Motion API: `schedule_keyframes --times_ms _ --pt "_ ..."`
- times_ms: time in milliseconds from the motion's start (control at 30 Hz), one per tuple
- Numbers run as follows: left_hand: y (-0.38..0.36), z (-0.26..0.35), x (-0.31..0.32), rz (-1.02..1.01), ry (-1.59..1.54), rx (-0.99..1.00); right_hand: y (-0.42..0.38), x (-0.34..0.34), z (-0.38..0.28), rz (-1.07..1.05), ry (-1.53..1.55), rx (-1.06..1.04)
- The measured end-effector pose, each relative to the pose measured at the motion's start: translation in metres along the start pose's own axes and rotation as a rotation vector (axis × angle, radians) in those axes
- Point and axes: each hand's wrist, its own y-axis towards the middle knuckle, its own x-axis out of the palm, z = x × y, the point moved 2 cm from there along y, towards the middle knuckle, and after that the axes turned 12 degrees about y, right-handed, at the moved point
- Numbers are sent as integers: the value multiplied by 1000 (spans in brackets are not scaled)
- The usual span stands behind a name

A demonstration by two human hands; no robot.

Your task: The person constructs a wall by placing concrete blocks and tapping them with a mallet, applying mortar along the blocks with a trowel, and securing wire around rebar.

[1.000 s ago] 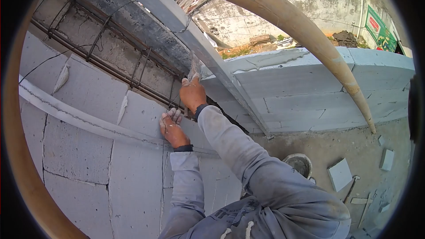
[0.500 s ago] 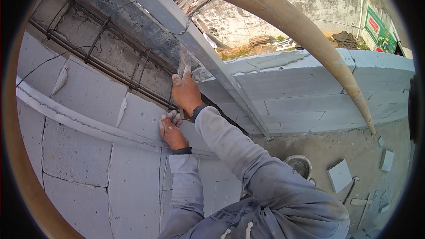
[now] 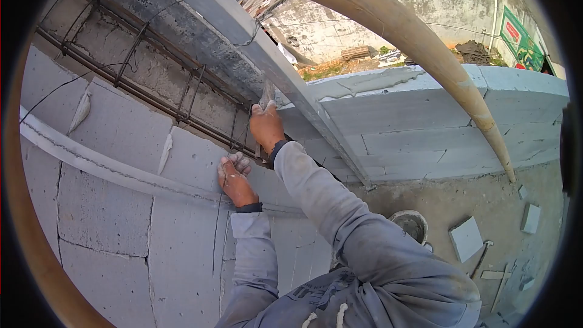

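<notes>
My right hand (image 3: pixel 266 127) is closed round a flat, mortar-grey strip (image 3: pixel 268 93). The strip's upper end rises past my fingers beside the metal post, and its kind does not show. Lower and to the left, my left hand (image 3: pixel 236 179) has its fingers curled together at the top edge of the pale block wall (image 3: pixel 188 149); what they hold, if anything, I cannot tell. Just beyond both hands runs a steel rebar cage (image 3: pixel 188 97) with tie wires, in a trough beside a grey board (image 3: pixel 200 39).
A metal post (image 3: pixel 291 79) slants past my right hand. A bent tan pole (image 3: pixel 395 9) arches overhead. A curved block wall (image 3: pixel 401 121) stands at right. Below lie a mortar bucket (image 3: pixel 410 226), a loose block (image 3: pixel 466 240) and a hammer-like tool (image 3: pixel 481 259).
My right hand has moved slightly right and down with the strip, away from my left hand. The left hand has stayed nearly in place with its fingers curled.
</notes>
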Motion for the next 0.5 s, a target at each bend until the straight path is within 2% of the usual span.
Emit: schedule_keyframes --times_ms 100,233,333,433,500 --pt "6 -6 0 -39 -16 13 -7 5 -6 -55 -76 -31" --pt "0 -1 1 -3 23 -3 -12 0 -23 -26 3 -168" --pt "-1 -1 2 -17 6 -13 -4 -3 3 33 30 -37" --pt "3 -6 1 -36 -5 -4 -9 3 -6 -50 -20 -17" --pt "4 -6 0 -36 33 -3 -15 2 -20 -47 1 -88"
